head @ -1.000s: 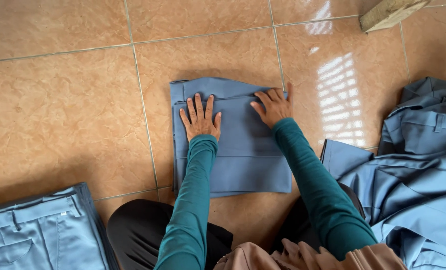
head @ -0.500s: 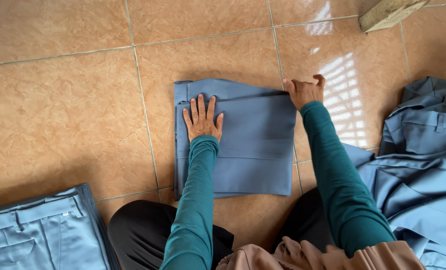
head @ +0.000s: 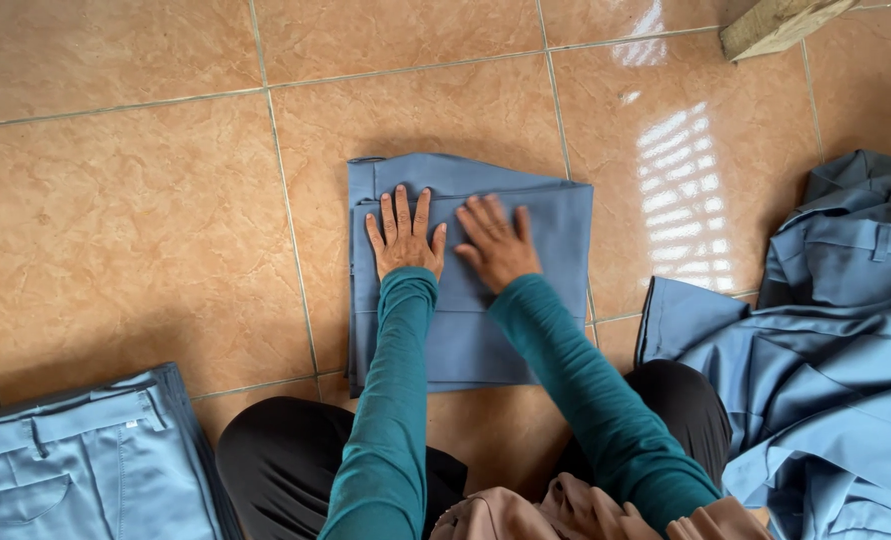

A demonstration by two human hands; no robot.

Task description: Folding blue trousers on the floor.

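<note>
folded blue trousers (head: pixel 525 300) lie on the tiled floor (head: pixel 115 230), mid-frame. our left hand (head: pixel 405 238) and right hand (head: pixel 500 245) press flat on them, fingers spread, holding nothing. our sleeves hide part of the cloth. a stack of folded trousers (head: pixel 65 470) is cut off at the floor's near left corner; a loose heap of blue garments (head: pixel 815 340) runs off the right edge, too tangled to count.

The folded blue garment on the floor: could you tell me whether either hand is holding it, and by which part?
Nothing is gripped. The left hand and the right hand lie flat, palms down, side by side on the upper part of the folded blue garment, pressing on it.
</note>
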